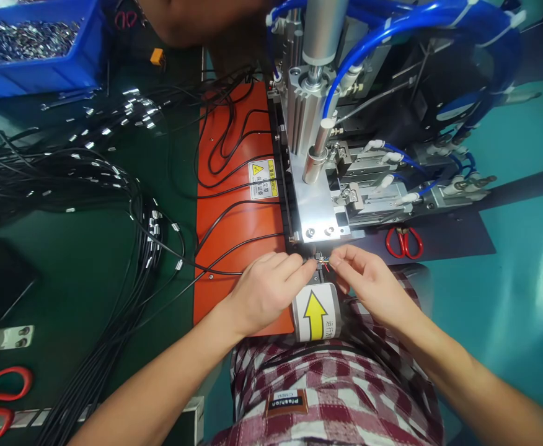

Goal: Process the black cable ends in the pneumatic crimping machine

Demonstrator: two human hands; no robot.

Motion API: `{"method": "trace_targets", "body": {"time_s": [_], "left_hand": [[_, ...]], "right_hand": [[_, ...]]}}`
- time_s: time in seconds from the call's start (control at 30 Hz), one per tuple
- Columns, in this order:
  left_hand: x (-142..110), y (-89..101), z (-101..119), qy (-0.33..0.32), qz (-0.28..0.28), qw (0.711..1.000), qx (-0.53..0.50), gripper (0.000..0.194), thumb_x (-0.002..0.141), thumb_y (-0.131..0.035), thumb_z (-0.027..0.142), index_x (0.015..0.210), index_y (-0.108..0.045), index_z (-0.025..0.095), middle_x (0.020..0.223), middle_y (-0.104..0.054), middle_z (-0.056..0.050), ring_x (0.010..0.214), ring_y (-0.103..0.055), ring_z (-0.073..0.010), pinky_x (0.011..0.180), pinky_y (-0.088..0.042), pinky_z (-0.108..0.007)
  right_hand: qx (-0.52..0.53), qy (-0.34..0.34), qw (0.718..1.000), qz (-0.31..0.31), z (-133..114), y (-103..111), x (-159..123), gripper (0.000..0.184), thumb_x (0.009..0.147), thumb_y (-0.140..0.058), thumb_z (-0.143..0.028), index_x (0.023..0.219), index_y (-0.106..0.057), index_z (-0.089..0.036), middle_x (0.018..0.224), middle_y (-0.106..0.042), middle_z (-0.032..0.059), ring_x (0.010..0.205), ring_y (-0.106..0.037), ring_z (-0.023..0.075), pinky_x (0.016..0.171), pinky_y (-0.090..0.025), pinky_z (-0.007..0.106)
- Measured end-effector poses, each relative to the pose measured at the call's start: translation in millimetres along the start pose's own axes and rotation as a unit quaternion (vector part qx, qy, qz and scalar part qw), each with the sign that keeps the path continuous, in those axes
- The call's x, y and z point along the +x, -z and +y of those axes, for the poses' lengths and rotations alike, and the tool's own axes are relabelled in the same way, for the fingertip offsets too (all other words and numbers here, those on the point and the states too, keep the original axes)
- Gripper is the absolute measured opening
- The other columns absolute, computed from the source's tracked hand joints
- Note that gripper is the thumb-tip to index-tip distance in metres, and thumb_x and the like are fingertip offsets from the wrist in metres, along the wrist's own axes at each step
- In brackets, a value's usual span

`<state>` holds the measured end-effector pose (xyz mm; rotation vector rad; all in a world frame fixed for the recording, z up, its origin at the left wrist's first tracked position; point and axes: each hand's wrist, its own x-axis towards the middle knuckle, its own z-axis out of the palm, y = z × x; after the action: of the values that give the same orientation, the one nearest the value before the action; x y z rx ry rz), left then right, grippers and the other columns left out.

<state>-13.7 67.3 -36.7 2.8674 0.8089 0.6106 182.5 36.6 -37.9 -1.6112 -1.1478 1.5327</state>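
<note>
Metal machine head [315,214] blocks straight ahead of both hands; arrow-marked cover [315,313] sits just below, leaving a narrow slot. Left hand [271,288]: black cables [216,271] cross orange cover [211,301], cable bundle [153,232] beyond on bench [80,266]. Right hand [367,282]: room rightward, red-handled scissors [405,243] ahead-right.

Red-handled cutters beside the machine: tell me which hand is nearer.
Right. The right hand is apart from the cutters, left of and below them in view; the left hand is farther left, over the orange cover.
</note>
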Motion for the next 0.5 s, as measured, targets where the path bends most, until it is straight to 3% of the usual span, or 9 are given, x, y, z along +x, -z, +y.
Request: {"method": "trace_targets", "body": {"time_s": [0.5], "left_hand": [[0.5,0.0,0.2,0.002,-0.010,1.000,0.004,0.030,0.097,-0.034,0.012,0.108,-0.061,0.009,0.073,-0.061,-0.005,0.062,-0.051,-0.0159,0.055,-0.042,-0.029]], "right_hand": [[-0.041,0.032,0.998,0.025,6.5,-1.8,-0.4,0.024,0.089,-0.052,-0.041,0.079,-0.049,-0.020,0.061,-0.041,-0.0051,0.054,-0.035,0.0116,0.049,-0.031,0.025]]}}
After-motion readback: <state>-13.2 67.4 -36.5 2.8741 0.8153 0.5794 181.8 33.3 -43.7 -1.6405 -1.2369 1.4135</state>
